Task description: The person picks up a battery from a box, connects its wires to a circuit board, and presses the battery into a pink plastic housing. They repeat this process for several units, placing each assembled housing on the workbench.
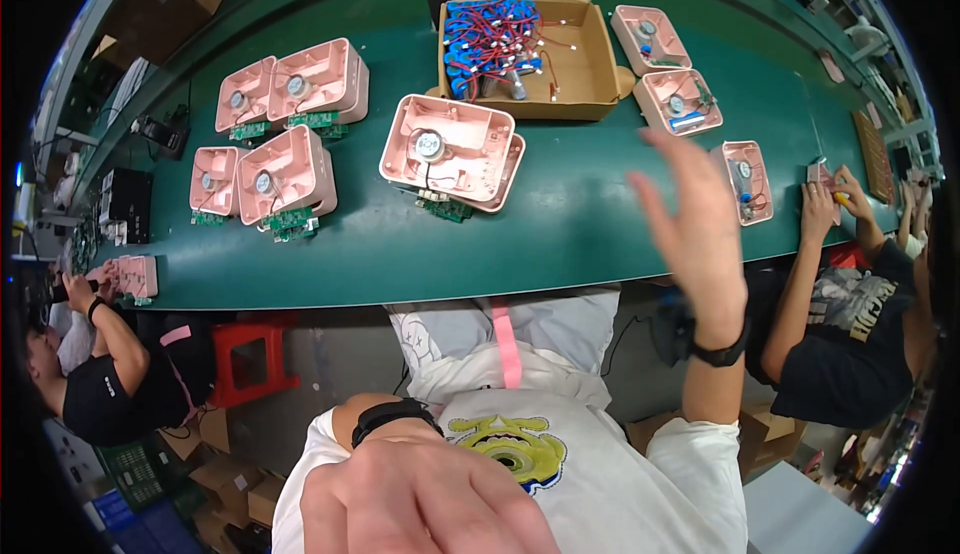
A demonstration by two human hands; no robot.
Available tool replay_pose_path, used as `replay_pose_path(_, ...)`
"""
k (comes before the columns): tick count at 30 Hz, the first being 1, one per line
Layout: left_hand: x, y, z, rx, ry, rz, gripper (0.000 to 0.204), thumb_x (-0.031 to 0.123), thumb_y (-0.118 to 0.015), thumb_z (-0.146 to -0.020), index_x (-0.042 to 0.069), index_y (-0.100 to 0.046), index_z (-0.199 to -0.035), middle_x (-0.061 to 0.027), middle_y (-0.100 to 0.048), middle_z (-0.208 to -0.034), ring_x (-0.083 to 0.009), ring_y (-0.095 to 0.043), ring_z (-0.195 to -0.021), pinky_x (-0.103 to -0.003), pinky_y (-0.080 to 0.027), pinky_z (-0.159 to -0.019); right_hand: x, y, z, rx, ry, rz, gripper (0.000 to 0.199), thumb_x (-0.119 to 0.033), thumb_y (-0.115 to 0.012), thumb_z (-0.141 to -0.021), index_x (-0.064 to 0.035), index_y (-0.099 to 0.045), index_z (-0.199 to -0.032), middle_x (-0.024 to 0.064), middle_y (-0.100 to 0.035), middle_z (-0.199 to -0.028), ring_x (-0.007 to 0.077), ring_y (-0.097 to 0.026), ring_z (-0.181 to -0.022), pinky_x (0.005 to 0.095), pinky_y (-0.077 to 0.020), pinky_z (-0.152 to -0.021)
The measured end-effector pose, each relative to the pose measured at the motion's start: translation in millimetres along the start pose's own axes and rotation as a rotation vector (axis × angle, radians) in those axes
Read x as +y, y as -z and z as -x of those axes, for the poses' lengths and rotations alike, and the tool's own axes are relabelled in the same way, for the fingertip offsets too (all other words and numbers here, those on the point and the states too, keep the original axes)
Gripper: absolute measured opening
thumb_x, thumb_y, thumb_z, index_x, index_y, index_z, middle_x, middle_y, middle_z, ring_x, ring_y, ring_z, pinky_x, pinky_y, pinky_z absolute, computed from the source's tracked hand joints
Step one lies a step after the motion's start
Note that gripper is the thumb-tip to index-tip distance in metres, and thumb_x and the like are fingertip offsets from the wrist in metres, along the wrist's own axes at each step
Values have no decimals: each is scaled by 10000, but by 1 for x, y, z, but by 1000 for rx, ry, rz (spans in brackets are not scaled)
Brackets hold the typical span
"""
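Observation:
My right hand [692,239] is raised above the right part of the bench, holding nothing, thumb and fingers apart. A pink plastic housing [743,184] with wires and a blue part lies beyond its right side. Very near the camera at the lower edge is my left hand [420,499], back and knuckles in view. Its fingertips run out of the picture, so whether it holds anything is hidden. In front of me on the bench sit stacked pink housings [470,119], the top one fitted with a round speaker [429,145]. A green circuit board [445,209] hangs out at their near side.
Behind the stack stands a cardboard box [590,54] of blue wired cells [490,34]. More pink housings [290,179] with boards are at the left, others [680,101] at the back right. Co-workers' hands [822,204] handle parts at both ends of the green bench [350,264].

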State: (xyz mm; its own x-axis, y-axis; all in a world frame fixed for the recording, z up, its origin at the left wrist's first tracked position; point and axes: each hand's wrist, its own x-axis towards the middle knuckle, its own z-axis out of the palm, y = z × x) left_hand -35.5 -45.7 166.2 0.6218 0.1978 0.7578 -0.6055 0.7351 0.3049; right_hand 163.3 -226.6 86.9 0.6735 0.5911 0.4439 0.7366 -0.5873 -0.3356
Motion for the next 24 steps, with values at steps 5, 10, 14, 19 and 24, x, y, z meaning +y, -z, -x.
replay_pose_path(5,4,25,20,27,-85,-292,76,43,-691,-907,42,-673,-833,-126,-689,-994,-311,-695,-896,-417,-592,-804,-64,-73,-23,-180,174,-266,179,-52,-724,-926,-4,-725,-1099,164,-698,-1029,353,-683,-999,462,-566,-853)
replay_pose_path(10,33,69,53,-79,85,-1921,233,-128,-682,-772,12,-603,-941,-102,-613,-813,-290,-537,-614,-393,-450,-530,-81,-123,-50,-219,261,-224,144,-70,-725,-922,-8,-733,-1051,155,-676,-980,359,-675,-976,479,-565,-848)
replay_pose_path(14,25,172,88,101,302,-2027,320,-37,-797,-818,2,-642,-1095,-147,-616,-1045,-297,-622,-808,-388,-543,-686,-82,-114,-52,-308,256,-276,182,-54,-734,-874,-7,-732,-1050,151,-674,-1012,363,-669,-968,486,-562,-848)
replay_pose_path(19,5,193,89,49,277,-2004,409,-33,-816,-801,23,-666,-1177,-156,-566,-1188,-294,-637,-892,-391,-558,-741,-104,-67,-44,-212,387,-71,221,-56,-721,-799,-15,-721,-1016,155,-658,-991,333,-673,-941,446,-545,-778)
replay_pose_path(24,-5,199,91,45,323,-2065,518,-21,-846,-766,45,-679,-1251,-151,-536,-1238,-269,-625,-848,-388,-552,-714,-157,33,-34,-115,831,-651,327,-134,-769,-730,-43,-748,-1043,36,-608,-813,192,-578,-720,326,-433,-574)
